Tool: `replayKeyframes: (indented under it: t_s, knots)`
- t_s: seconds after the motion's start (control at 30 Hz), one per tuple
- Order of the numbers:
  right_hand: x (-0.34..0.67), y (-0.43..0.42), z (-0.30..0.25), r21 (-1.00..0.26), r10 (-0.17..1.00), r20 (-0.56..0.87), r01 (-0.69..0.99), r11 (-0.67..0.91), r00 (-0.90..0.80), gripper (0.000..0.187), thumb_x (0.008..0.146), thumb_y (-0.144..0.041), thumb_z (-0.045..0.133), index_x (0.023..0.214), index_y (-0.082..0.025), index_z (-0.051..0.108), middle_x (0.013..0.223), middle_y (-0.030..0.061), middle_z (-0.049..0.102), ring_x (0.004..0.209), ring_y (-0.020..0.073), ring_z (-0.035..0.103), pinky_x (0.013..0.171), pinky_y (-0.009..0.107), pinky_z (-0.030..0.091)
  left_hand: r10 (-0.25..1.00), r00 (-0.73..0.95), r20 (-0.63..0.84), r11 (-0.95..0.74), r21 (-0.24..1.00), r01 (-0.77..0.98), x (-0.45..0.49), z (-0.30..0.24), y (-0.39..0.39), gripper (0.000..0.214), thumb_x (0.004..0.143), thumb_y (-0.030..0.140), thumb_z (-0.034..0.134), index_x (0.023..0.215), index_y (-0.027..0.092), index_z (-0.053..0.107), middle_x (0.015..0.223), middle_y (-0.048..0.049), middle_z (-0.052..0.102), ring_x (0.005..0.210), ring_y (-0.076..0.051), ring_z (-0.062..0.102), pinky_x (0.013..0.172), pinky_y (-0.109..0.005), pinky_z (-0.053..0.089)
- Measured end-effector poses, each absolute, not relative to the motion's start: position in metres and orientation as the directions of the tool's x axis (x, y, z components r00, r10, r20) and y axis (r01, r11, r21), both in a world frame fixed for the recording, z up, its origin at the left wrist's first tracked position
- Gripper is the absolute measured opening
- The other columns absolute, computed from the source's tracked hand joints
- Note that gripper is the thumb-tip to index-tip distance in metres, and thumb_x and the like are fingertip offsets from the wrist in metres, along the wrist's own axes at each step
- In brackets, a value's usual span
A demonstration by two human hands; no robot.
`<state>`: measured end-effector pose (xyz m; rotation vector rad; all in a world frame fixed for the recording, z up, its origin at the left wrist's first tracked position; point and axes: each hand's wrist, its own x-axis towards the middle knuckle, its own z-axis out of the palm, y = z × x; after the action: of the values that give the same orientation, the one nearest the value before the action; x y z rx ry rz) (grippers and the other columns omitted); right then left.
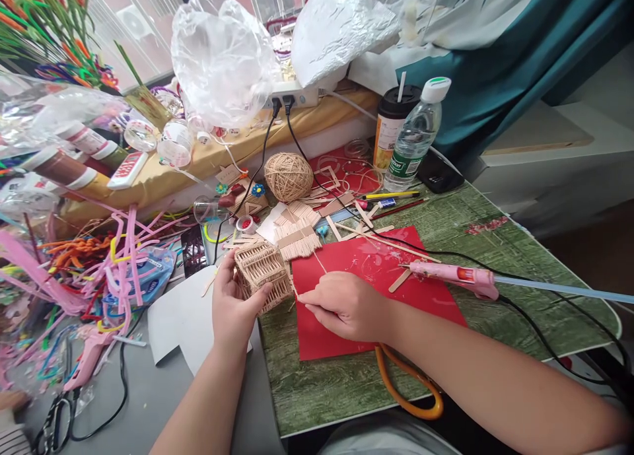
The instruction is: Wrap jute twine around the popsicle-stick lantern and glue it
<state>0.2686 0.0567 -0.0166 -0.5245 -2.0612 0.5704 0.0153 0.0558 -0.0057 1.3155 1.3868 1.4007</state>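
My left hand [238,296] grips a small woven basket [263,273] of tan cord, its thumb across the near side and its fingers behind. At the basket's right edge, my right hand [347,306] has thumb and forefinger pinched together on a thin tan cord [320,261]. Part of that cord shows above the knuckles; the rest is hidden by the hand. Beneath the right hand lies a red sheet [327,343]. Behind the basket are a flat piece of woven sticks [297,240] and a ball of tan cord [288,177].
A pink glue gun [453,277] lies right, its black cable crossing the table. Orange-handled scissors [413,392] sit by the front edge. A water bottle [413,138] and a lidded cup [389,128] stand behind. Pipe cleaners [119,250] clutter the left; another person's sleeve [12,435] shows there.
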Motion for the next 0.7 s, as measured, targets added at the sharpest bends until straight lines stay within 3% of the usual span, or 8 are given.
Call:
replayKeyframes:
  t_s: [0.17, 0.43, 0.7]
  knots:
    - [0.266, 0.055, -0.019, -0.479, 0.498, 0.65, 0.2, 0.855, -0.574, 0.021, 0.106, -0.017, 0.053, 0.113, -0.012, 0.073, 0.076, 0.0059, 0.071, 0.069, 0.0203, 0.061, 0.066, 0.036, 0.048, 0.974, -0.199, 0.107, -0.071, 0.981, 0.181, 0.013, -0.002, 0.052, 0.096, 0.072, 0.031, 0.098, 0.156, 0.026, 0.052, 0.154, -0.0136, 0.062, 0.141, -0.034, 0.062, 0.117, -0.045, 0.056]
    - [0.273, 0.057, -0.014, -0.606, 0.595, 0.669, 0.138, 0.784, -0.446, 0.018, 0.103, -0.012, 0.057, 0.111, -0.017, 0.072, 0.077, 0.0036, 0.074, 0.067, 0.0172, 0.063, 0.067, 0.033, 0.049, 0.976, -0.196, 0.094, -0.055, 0.979, 0.199, 0.013, 0.008, 0.05, 0.096, 0.071, 0.031, 0.098, 0.155, 0.025, 0.053, 0.153, -0.0137, 0.063, 0.139, -0.034, 0.064, 0.115, -0.046, 0.056]
    - [0.27, 0.054, -0.014, -0.592, 0.575, 0.669, 0.13, 0.795, -0.47, 0.018, 0.104, -0.014, 0.057, 0.111, -0.016, 0.073, 0.076, 0.0038, 0.074, 0.066, 0.017, 0.062, 0.067, 0.032, 0.048, 0.981, -0.183, 0.069, -0.029, 0.977, 0.211, 0.017, 0.007, 0.049, 0.096, 0.073, 0.033, 0.096, 0.157, 0.026, 0.05, 0.156, -0.0123, 0.061, 0.143, -0.034, 0.061, 0.12, -0.046, 0.053]
